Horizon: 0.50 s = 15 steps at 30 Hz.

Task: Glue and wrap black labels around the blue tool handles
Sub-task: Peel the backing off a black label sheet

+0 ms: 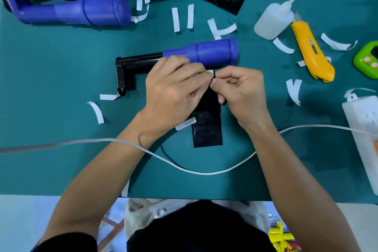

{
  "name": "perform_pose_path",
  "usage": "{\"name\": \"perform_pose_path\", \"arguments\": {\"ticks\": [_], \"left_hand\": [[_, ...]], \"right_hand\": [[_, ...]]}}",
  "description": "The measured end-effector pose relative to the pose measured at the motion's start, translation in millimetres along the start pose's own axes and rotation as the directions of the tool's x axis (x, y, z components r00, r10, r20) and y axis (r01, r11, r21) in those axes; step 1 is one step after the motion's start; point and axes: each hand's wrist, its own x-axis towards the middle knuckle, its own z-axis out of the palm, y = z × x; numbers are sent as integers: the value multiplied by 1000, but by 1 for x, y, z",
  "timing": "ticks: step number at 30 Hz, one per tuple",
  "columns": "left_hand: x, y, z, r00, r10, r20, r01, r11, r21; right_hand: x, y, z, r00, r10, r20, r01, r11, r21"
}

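Left hand (173, 92) and right hand (241, 92) both pinch top edge of black label (207, 127) (white backing visible at fingertips), flat on green mat (61, 129) just below blue tool handle (210, 52).

Left hand (173, 90) and right hand (239, 90) pinch top edge of black label (207, 129) together, just below blue tool handle (210, 52) lying sideways on green mat (61, 71).

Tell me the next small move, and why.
Probably peel the white backing off the label's top end: left hand and right hand both pinch there, white shows between their fingertips, and the label lies flat beside the handle, unwrapped.
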Motion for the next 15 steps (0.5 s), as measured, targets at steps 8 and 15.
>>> {"name": "perform_pose_path", "arguments": {"ticks": [8,15], "left_hand": [[0,1,-6,993,-76,91,77,997,-8],[-2,4,-6,991,-94,100,96,995,-14]], "right_hand": [[-1,2,1,995,-91,35,94,990,-102],[-5,4,4,988,-154,26,155,956,-248]]}}
